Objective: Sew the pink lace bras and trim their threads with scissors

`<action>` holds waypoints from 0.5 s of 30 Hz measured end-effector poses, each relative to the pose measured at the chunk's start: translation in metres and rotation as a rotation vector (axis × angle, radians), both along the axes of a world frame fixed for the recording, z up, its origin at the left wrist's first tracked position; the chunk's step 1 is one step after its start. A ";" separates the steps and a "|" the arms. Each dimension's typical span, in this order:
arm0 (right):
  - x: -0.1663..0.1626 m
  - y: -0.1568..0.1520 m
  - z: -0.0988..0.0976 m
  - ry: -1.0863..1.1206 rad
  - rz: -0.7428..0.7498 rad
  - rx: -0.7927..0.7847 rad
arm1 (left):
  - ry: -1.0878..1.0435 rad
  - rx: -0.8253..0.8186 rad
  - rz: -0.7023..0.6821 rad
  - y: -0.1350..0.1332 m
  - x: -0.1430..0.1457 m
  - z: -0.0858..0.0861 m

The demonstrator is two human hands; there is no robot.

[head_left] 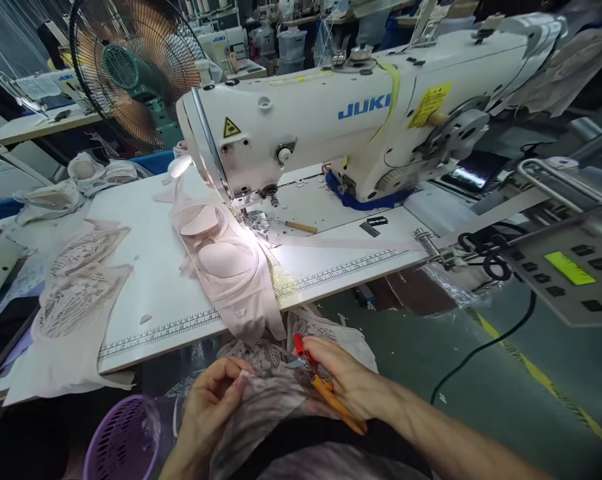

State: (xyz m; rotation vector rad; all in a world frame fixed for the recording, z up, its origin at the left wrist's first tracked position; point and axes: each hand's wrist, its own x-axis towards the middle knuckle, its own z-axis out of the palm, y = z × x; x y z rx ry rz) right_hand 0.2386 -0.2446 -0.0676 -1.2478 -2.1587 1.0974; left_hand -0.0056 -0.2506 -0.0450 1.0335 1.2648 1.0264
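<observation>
At the table's front edge, my left hand is closed in a pinch on the edge of a pale, sheer fabric piece over my lap. To its right, my right hand is wrapped round a pair of thread snips with orange and red parts; their blades are mostly hidden. Just beyond both hands, a pale pink bra lies from under the sewing machine's head down over the table edge. Pale lace hangs below the edge, close to my right hand.
More lace bra pieces lie on the white table at left. Near the machine bed are an orange-handled tool and a razor blade. A control panel juts in at right. A purple basket stands lower left; a fan behind.
</observation>
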 end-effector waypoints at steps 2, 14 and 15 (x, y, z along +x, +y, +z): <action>0.002 0.004 0.006 0.022 0.030 -0.014 | -0.011 -0.002 -0.003 0.000 0.000 0.000; -0.006 -0.003 0.007 -0.442 0.104 -0.054 | 0.021 0.001 0.100 -0.002 0.007 0.008; -0.007 -0.004 0.005 -0.449 0.099 -0.066 | 0.038 0.014 0.101 -0.002 0.006 0.007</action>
